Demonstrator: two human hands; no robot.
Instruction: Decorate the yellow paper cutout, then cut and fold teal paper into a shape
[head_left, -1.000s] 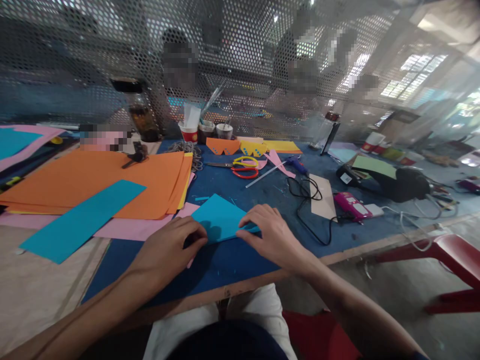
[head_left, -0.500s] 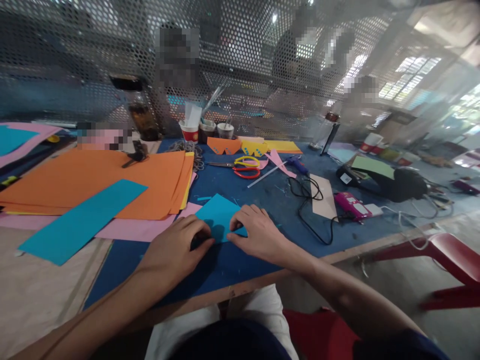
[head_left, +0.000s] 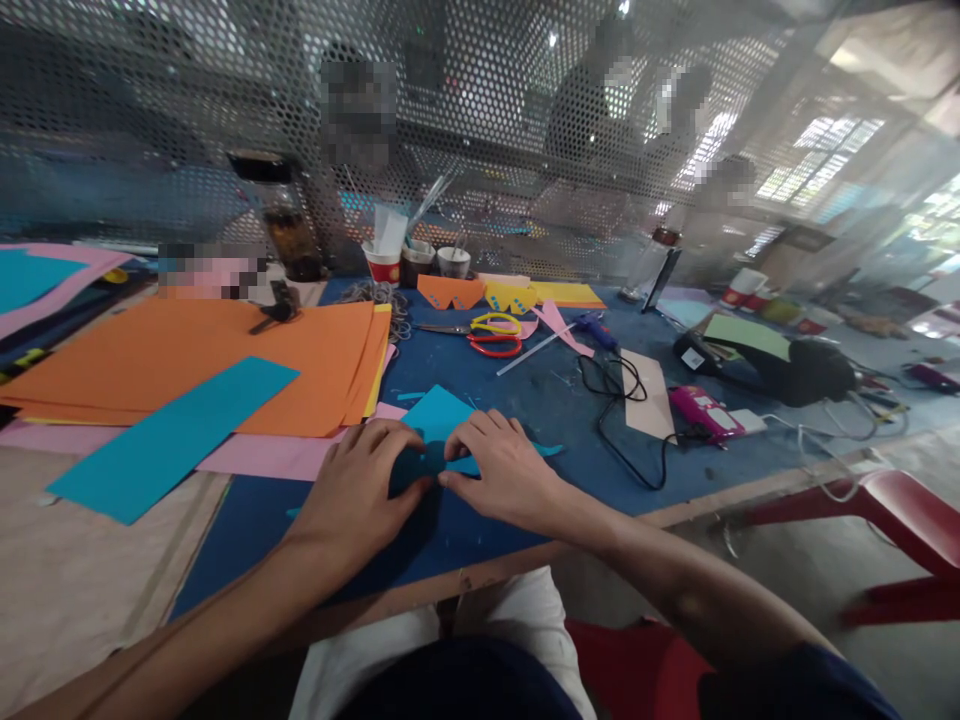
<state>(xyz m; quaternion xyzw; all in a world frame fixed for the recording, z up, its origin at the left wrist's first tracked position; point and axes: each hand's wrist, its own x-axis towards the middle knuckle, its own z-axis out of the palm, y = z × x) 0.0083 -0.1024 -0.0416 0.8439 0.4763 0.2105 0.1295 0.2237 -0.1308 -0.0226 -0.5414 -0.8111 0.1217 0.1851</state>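
1. Pinching the bright-blue paper sheet (head_left: 437,404): L hand (head_left: 367,463) & R hand (head_left: 504,465), apparently thumb-to-finger, at its near edge, v. close together.
2. Sheet's on the dark-blue tabletop (head_left: 457,543), near side, centre.
3. Progress: prob. partway; near edge looks raised, not yet creased flat; hands hide part.
4. Long blue paper strip (head_left: 176,438), left, atop orange paper stack (head_left: 187,338), seems unfolded.
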